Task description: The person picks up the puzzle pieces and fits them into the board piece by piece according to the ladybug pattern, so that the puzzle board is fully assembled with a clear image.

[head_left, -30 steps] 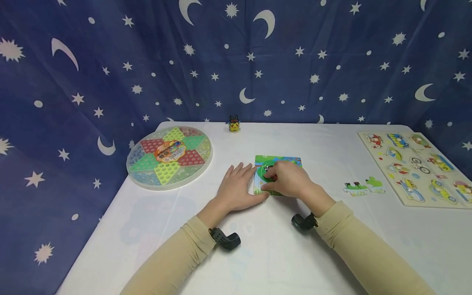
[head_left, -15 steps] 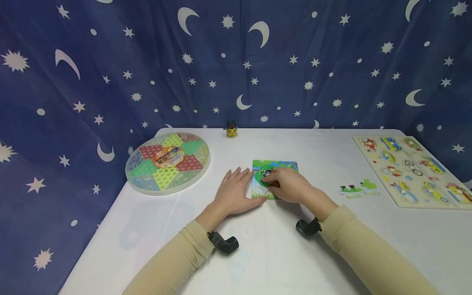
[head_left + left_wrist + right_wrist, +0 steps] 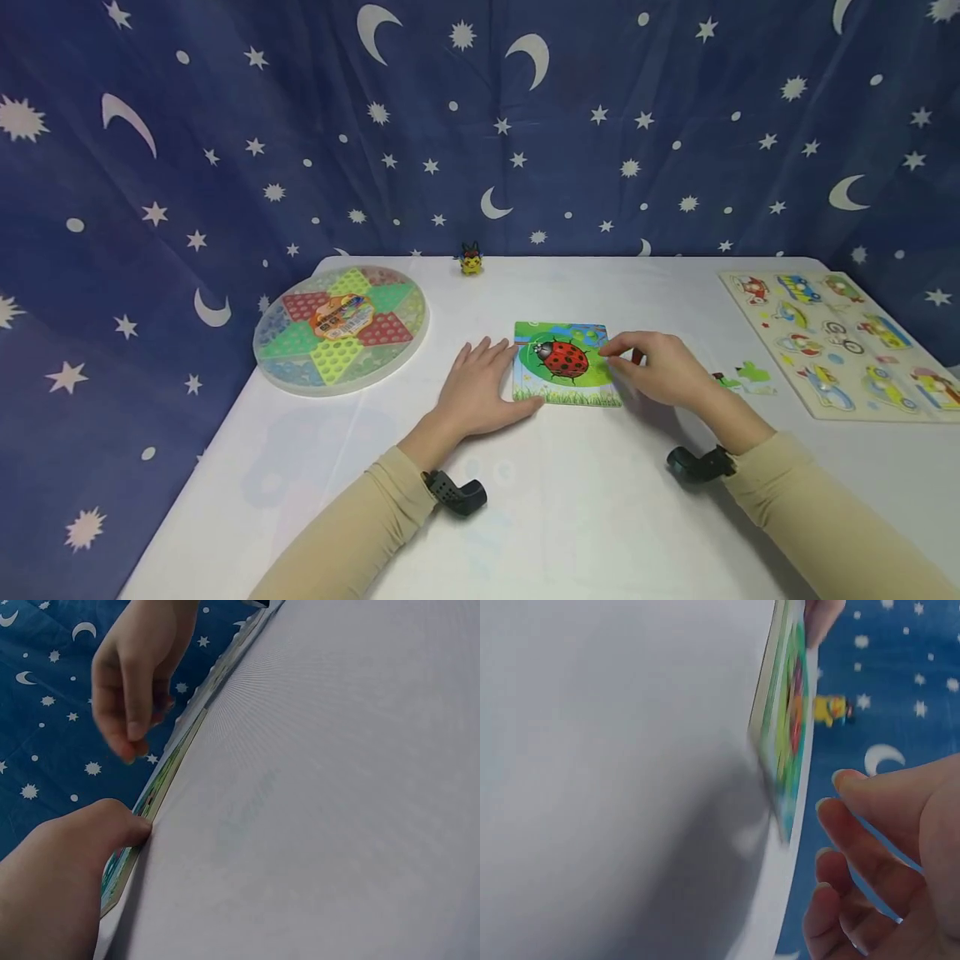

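Observation:
A small square jigsaw puzzle (image 3: 562, 362) with a red ladybug on green lies flat on the white table. My left hand (image 3: 480, 390) rests along its left side, fingers straight, the thumb (image 3: 129, 828) at its near edge in the left wrist view. Over the puzzle's right edge hovers my right hand (image 3: 660, 371), fingers loosely bent. In the right wrist view, its thumb and index finger (image 3: 855, 825) stand apart with nothing between them. Loose green puzzle pieces (image 3: 752, 374) lie to the right, partly hidden behind the right hand.
A round Chinese checkers board (image 3: 341, 331) lies at the left. A wooden vehicle peg puzzle (image 3: 840, 346) is at the far right. By the back edge stands a small yellow figure (image 3: 471, 260), in front of a blue star-and-moon curtain (image 3: 420, 75).
My right hand has drawn back to the right off the puzzle, uncovering the ladybug. It now covers part of the loose pieces. The left hand has stayed in place.

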A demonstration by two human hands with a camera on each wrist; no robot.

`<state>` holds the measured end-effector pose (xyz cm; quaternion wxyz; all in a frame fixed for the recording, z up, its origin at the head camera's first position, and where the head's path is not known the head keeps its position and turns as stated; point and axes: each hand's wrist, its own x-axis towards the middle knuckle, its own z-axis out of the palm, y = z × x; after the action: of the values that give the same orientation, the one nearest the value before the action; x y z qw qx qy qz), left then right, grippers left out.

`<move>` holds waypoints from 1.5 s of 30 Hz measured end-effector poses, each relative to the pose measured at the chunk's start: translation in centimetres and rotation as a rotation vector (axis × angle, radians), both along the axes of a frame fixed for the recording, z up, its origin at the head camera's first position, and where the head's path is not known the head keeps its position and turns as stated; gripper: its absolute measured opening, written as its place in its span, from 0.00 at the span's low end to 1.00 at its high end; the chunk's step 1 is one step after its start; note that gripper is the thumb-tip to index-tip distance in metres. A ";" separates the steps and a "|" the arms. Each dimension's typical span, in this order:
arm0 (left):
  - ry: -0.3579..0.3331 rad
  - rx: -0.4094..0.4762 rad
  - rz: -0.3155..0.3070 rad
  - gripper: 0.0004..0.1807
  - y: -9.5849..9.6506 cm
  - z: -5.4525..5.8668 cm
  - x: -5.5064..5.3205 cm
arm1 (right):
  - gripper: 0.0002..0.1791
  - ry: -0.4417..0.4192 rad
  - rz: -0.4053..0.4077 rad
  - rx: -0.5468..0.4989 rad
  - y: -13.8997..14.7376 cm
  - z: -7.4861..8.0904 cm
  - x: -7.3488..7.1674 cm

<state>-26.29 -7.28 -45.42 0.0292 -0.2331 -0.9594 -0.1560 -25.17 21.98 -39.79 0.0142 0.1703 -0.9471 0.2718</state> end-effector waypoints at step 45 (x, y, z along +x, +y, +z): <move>0.011 0.021 -0.009 0.51 -0.2 0.2 0.1 | 0.22 -0.384 0.030 0.283 11.1 2.1 -0.8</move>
<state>-26.17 -7.47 -45.24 0.0365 -0.2379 -0.9565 -0.1650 -26.02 33.03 -37.67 -0.1944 0.1297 -0.9584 0.1641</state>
